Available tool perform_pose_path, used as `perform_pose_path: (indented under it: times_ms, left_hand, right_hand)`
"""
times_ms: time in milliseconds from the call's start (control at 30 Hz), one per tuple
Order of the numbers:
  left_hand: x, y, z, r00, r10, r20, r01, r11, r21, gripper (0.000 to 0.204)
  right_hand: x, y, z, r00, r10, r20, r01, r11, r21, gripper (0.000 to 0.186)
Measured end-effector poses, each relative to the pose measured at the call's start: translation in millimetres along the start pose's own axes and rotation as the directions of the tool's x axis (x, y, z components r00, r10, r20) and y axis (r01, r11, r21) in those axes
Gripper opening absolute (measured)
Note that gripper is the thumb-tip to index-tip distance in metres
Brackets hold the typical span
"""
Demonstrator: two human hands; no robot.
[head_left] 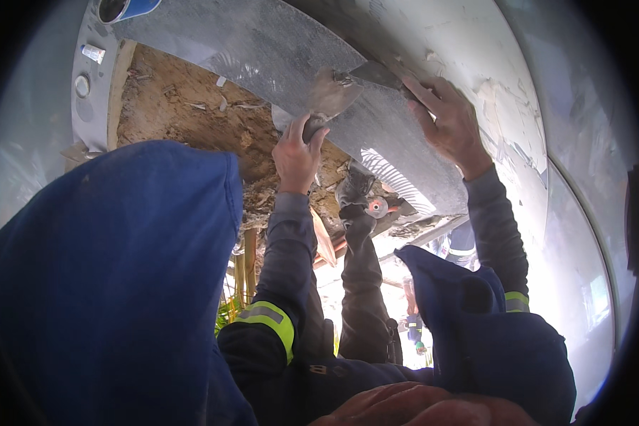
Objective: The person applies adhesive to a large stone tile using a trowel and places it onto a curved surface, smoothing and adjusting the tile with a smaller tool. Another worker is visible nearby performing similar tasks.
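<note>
My left hand (296, 157) is wrapped round the handle of a broad putty knife (334, 94), whose wide blade is smeared with pale paste. To its right, my right hand (449, 122) grips a second putty knife (378, 74) with a dark blade. The two blades almost meet over a long grey slab (277, 60), and from this view I cannot tell whether they touch. Beyond my right hand rises a pale curved panel (468, 42) with whitish smears of filler along its lower part.
An open blue-sided tin (138, 8), a small white tube (92, 53) and a round lid (82, 86) stand at far left. Brown earth (184, 106) with scraps shows beside the slab. A round disc with a red centre (376, 207) lies near my boot (355, 186). Other people appear behind.
</note>
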State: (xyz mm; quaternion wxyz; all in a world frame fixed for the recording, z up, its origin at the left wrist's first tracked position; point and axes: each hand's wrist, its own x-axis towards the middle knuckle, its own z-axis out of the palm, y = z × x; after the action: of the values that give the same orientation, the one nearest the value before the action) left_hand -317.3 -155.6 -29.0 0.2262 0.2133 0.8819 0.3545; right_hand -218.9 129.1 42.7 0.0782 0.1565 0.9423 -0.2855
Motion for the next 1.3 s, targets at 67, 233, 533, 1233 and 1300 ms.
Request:
perform_pose_path:
  times_ms: [67,233,533,1233,1300]
  left_hand:
    - [-1.7,4.0,-0.2,1.0,0.003,0.019,-0.003,1.0,0.002,0.042]
    - [-6.8,4.1,5.5,1.0,0.028,0.008,-0.028,0.999,-0.036,0.04]
    - [-12.6,16.9,-7.8,0.994,0.09,0.062,-0.092,0.995,0.03,0.036]
    - [6.4,-5.7,0.4,0.883,-0.391,-0.26,0.294,0.892,-0.344,0.042]
    - [8.7,-4.3,-1.8,0.873,-0.423,-0.24,0.305,0.861,-0.408,0.041]
  right_hand:
    - [3.7,7.6,-4.6,0.989,-0.148,-0.014,0.146,0.986,-0.078,0.045]
    - [6.5,17.7,-11.3,0.964,-0.265,0.031,0.267,0.961,-0.072,0.049]
    - [-25.3,20.9,8.2,0.979,-0.197,0.051,0.202,0.971,-0.13,0.051]
    - [-28.1,-13.8,120.9,0.739,0.674,-0.012,-0.592,0.657,0.468,0.042]
    - [-20.5,-14.8,122.0,0.767,0.642,-0.019,-0.572,0.695,0.436,0.043]
